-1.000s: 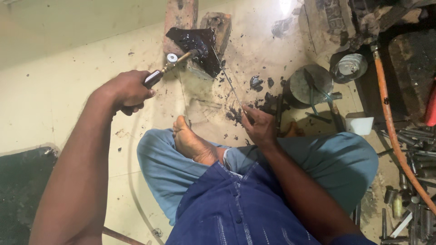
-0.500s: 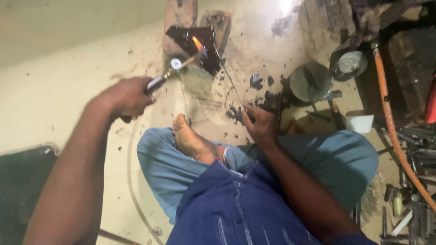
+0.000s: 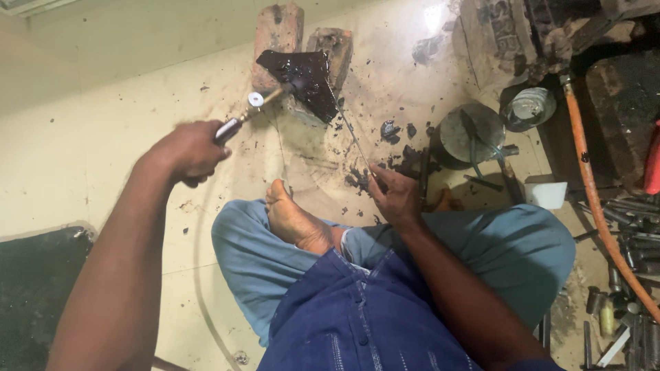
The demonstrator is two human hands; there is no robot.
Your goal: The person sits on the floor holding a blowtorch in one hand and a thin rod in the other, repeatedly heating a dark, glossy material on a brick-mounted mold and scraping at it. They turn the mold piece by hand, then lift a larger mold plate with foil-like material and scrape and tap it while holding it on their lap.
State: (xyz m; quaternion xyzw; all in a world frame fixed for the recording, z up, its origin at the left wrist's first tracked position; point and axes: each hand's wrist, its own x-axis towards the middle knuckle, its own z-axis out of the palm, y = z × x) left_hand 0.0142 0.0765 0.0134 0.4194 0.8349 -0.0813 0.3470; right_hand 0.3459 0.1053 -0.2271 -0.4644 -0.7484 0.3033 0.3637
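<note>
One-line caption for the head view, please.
Seated person's left hand aims a torch at a blackened plate; right hand holds a thin rod.

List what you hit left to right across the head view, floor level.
Black mat → left hand on torch → dark plate on bricks → right hand holding thin rod → round tin → orange hose
</note>
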